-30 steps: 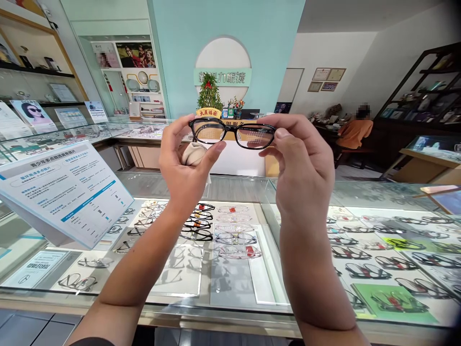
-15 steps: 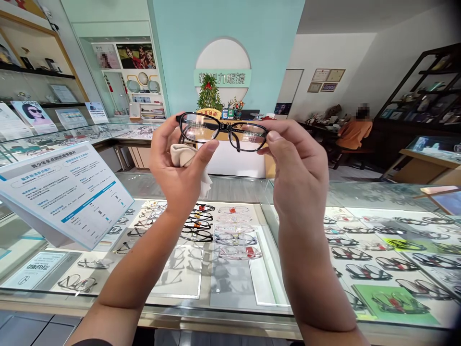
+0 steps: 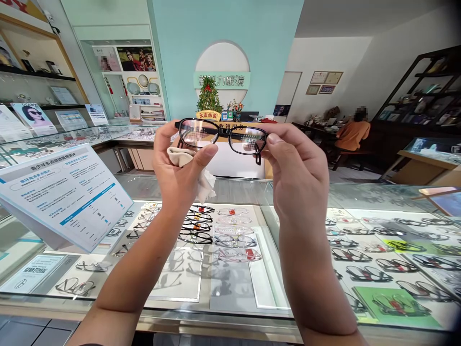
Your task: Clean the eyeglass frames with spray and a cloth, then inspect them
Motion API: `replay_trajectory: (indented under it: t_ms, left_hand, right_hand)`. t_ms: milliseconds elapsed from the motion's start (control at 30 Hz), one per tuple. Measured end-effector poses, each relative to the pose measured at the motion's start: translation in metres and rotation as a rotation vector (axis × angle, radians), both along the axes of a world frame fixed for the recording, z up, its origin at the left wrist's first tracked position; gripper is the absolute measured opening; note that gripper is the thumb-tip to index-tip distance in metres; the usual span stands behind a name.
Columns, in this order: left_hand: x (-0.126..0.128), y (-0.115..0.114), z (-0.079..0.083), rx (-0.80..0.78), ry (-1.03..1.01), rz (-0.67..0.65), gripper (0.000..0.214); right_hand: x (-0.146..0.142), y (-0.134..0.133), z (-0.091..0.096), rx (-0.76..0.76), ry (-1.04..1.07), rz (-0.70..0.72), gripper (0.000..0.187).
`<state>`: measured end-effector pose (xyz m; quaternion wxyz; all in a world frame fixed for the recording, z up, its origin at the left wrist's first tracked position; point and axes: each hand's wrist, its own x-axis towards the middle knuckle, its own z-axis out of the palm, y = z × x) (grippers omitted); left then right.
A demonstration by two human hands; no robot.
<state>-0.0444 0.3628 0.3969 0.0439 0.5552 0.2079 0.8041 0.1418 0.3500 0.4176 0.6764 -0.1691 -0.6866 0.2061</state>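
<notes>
Two hands hold one pair of glasses raised above the glass table.
Your left hand pinches one lens end with a cloth in its grip; your right hand pinches the other. Lens check under way; wiping next needs a steady right hold.

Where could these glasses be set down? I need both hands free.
The glass countertop is bare beyond the hands, and along its near edge. The tilted info card crowds the left. The left hand also holds a cloth.

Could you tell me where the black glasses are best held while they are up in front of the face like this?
Probably at the frame's outer ends, from either side, as the left hand and right hand hold the black glasses, fingers off the lenses.
</notes>
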Motion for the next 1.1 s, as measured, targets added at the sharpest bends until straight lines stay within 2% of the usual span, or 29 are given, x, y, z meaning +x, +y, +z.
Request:
replay_trajectory:
  t_ms: [200,433,667,900,1100]
  left_hand:
    - [0.0008,0.0011,0.0002,0.059,0.006,0.023,0.063]
    - [0.0052,-0.0012,0.0021,0.112,0.065,0.02,0.071]
    - [0.0025,-0.0009,0.0028,0.106,0.051,0.047,0.059]
    - [0.0,-0.0023,0.0011,0.077,0.065,0.046,0.063]
    - [-0.0023,0.0019,0.0002,0.1,0.07,0.074,0.063]
  right_hand:
    - [0.0009,0.0011,0.0011,0.002,-0.013,0.009,0.032]
    - [0.0002,-0.0004,0.0028,-0.039,0.043,0.001,0.03]
    - [0.0005,-0.0002,0.0031,-0.022,0.063,0.039,0.021]
    - [0.0025,0.0034,0.0022,0.005,0.02,0.002,0.028]
    - [0.0028,0.0027,0.0004,0.022,0.034,-0.018,0.026]
